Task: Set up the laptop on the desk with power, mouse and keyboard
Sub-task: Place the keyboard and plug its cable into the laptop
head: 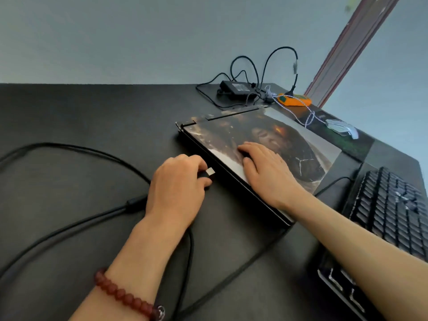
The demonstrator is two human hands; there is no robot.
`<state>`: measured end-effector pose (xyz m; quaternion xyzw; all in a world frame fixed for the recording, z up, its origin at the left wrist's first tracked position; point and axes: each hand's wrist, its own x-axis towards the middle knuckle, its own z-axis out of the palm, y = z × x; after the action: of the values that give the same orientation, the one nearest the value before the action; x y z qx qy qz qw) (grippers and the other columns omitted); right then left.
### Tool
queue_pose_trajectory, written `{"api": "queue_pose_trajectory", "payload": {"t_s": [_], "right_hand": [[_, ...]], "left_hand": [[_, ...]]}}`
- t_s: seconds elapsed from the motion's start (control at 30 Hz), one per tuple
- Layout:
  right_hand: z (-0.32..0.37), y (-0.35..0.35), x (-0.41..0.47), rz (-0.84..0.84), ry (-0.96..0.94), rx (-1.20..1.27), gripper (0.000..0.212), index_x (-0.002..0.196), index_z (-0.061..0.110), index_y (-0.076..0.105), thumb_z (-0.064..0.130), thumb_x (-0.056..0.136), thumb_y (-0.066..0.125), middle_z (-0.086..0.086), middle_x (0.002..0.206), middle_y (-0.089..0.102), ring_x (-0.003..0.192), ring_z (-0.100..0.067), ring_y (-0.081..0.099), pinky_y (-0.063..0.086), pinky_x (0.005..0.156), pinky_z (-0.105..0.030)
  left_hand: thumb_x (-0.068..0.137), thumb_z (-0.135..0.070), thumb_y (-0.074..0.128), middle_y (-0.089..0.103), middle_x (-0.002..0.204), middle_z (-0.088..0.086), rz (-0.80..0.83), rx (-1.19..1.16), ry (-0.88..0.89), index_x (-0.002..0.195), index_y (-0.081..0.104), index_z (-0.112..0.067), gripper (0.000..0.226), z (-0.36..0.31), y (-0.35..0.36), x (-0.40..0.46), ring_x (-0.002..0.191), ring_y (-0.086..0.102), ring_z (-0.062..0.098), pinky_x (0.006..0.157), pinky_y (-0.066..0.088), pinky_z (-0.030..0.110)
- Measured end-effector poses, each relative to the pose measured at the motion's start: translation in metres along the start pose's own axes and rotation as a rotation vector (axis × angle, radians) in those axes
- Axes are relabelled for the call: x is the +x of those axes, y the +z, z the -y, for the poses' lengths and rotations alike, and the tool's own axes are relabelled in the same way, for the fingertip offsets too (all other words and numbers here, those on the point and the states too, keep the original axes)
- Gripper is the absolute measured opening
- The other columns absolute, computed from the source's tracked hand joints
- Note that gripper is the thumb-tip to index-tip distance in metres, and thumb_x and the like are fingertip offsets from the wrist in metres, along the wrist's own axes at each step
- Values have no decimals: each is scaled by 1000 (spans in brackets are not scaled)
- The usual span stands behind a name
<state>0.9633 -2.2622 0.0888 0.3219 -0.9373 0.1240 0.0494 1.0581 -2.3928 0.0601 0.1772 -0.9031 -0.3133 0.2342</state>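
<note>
Matte black desk [81,117] runs to a grey wall, and a closed, slab-flat laptop [284,144] lies on it, its lid skinned with a glossy printed picture. The right hand [266,167] presses flat on that lid, fingers spread, gripping nothing. The left hand [178,184] pinches a black plug with a squared metal tip [209,172], held just beside the laptop's thin dark edge; its rubbery cable [76,228] loops back across the desk. A bracelet of round reddish beads [125,295] circles that wrist. Right of the laptop sits a black keyboard [389,212] with tall blocky keys. Farther back, a white mouse [342,128] with braided cord rests on a dark mat, near a boxy power brick [238,88] tangled in wires.
</note>
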Motion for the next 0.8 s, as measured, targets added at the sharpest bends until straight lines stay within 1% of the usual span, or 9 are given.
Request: {"api": "queue_pose_trajectory", "payload": {"t_s": [0.17, 0.3, 0.37, 0.43, 0.5, 0.57, 0.67, 0.73, 0.8], "right_hand": [[1, 2, 1, -23, -10, 7, 35, 129, 17, 44, 17, 96, 32, -1, 138, 44, 130, -19, 37, 26, 110, -43], [2, 2, 2, 0, -8, 13, 38, 133, 16, 42, 17, 97, 29, -3, 141, 42, 131, -19, 35, 24, 111, -44], [2, 3, 1, 22, 3, 4, 39, 135, 17, 39, 18, 97, 28, -2, 144, 39, 133, -19, 33, 23, 112, -44], [2, 2, -1, 31, 11, 3, 40, 136, 17, 37, 18, 97, 27, -2, 146, 37, 134, -19, 32, 22, 112, -43], [2, 1, -1, 43, 20, 16, 41, 137, 17, 37, 18, 97, 27, -3, 147, 35, 135, -19, 30, 21, 113, -42], [3, 0, -1, 48, 26, 27, 41, 137, 16, 37, 16, 97, 28, -5, 146, 36, 136, -20, 30, 21, 114, -40], [4, 1, 0, 49, 32, 50, 40, 136, 15, 38, 15, 97, 28, -4, 146, 37, 135, -19, 31, 21, 113, -36], [5, 0, 0, 58, 40, 68, 40, 136, 15, 38, 14, 98, 28, -3, 145, 37, 135, -18, 30, 20, 112, -33], [4, 0, 0, 64, 42, 84, 40, 137, 15, 37, 14, 98, 27, -2, 146, 36, 135, -16, 30, 19, 110, -29]], "left_hand": [[77, -27, 69, 66, 102, 1, 15, -29, 64, 103, 66, -21, 26, 10, 0, 3, 99, 57, 23, 81, 40, 31], [75, -28, 72, 66, 101, 0, 20, -57, 88, 99, 68, -24, 25, 11, 0, 6, 99, 58, 24, 79, 41, 30], [76, -31, 70, 63, 101, 0, 8, -9, 132, 100, 68, -27, 24, 7, 0, 2, 100, 56, 26, 79, 39, 32], [79, -36, 66, 63, 103, -1, -12, 107, 199, 102, 66, -28, 24, 5, 1, -2, 102, 55, 24, 79, 35, 31], [80, -37, 65, 64, 104, -1, 7, 132, 204, 100, 65, -25, 24, 4, 0, -4, 102, 56, 24, 82, 35, 32], [80, -34, 66, 66, 103, 2, 51, 73, 164, 97, 67, -23, 21, 3, -2, -5, 101, 57, 27, 82, 41, 34], [81, -23, 61, 66, 101, 4, 87, 65, 183, 98, 68, -24, 18, 6, -2, -3, 100, 57, 29, 82, 46, 36], [81, -18, 58, 65, 100, 6, 87, 50, 185, 100, 67, -19, 21, 6, -2, -1, 99, 57, 30, 83, 48, 37], [81, -18, 62, 65, 100, 8, 67, -5, 155, 98, 66, -16, 18, 7, -1, 1, 100, 57, 30, 86, 49, 40]]}}
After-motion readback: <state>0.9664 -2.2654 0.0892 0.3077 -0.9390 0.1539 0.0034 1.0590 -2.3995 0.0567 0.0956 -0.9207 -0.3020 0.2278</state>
